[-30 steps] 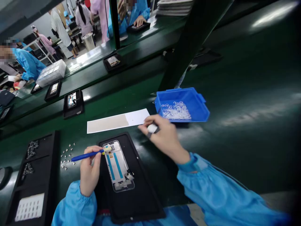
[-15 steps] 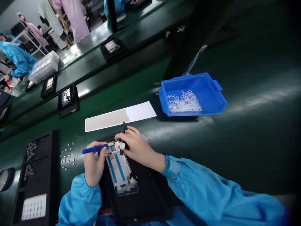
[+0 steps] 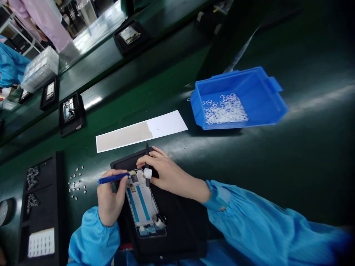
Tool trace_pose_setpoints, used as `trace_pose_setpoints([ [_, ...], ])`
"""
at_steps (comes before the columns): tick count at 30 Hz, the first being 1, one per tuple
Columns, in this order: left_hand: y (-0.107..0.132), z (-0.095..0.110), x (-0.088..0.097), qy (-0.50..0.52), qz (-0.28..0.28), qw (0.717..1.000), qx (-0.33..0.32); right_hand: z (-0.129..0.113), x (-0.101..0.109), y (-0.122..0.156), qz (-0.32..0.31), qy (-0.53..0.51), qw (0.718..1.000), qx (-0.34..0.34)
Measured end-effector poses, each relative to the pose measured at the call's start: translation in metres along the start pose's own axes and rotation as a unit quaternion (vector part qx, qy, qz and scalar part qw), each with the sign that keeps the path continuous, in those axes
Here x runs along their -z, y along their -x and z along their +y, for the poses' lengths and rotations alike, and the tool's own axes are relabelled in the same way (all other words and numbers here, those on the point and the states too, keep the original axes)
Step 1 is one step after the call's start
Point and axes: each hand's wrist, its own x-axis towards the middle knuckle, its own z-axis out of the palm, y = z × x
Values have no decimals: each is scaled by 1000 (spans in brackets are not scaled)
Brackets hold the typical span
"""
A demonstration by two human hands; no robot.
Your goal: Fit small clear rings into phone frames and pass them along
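Note:
My left hand (image 3: 111, 197) is closed around a blue pen-shaped tool (image 3: 112, 178), whose pale yellow tip rests at the top end of an opened phone frame (image 3: 144, 207). Black tweezers (image 3: 147, 159) are held in my right hand (image 3: 169, 177), their prongs pointing away from me. Something small and white (image 3: 148, 173), perhaps a finger cover, shows at those fingertips beside the frame's upper edge. Two blue strips run along the frame, and a dark cable with a white part lies at its lower end. A black tray (image 3: 177, 236) lies under the frame.
A blue bin (image 3: 267, 98) holds many small white rings. Nearer stand a paper strip (image 3: 122, 136), small loose metal parts (image 3: 74, 184) and a compartmented black tray (image 3: 44, 210). Phone frames in black trays (image 3: 72, 114) line the back; other people are at upper left.
The view has shifted, so the bin appears further right and higher. Both hands keep their tools at the frame's top end, with the tweezers turned slightly.

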Motion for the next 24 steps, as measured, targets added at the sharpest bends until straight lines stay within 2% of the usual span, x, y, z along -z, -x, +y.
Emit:
trace_pose_setpoints([
  [10, -4, 8, 2, -58, -5, 997, -53, 0, 0, -1, 6, 4, 1000, 4],
  [19, -12, 25, 0, -147, -64, 976, -146, 1, -1, 0, 10, -4, 1000, 9],
  [24, -13, 25, 1, -136, -94, 971, -174, 2, -2, 2, 20, -7, 1000, 14],
])
